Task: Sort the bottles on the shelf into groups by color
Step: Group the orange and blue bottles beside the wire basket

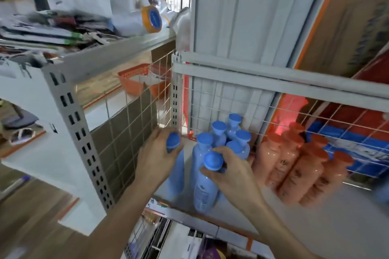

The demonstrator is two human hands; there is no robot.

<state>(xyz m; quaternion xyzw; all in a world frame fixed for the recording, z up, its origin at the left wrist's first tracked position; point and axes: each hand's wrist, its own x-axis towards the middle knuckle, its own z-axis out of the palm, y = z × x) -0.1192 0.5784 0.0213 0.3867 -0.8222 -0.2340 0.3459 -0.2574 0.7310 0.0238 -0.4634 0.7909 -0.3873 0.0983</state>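
Here, at the centre of the frame, both hands grip blue bottles on the shelf [328, 216]. The left hand [156, 154] is closed round the neck of one blue bottle [175, 174] at the shelf's left edge. The right hand [229, 171] clasps another [203, 191] just below its cap. More blue bottles [231, 132] stand behind, and orange bottles [294, 166] cluster to the right, near the wire grid [315, 115].

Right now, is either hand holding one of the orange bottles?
No, the left hand and the right hand each grip a blue-capped blue bottle, while the orange bottles stand untouched to the right.
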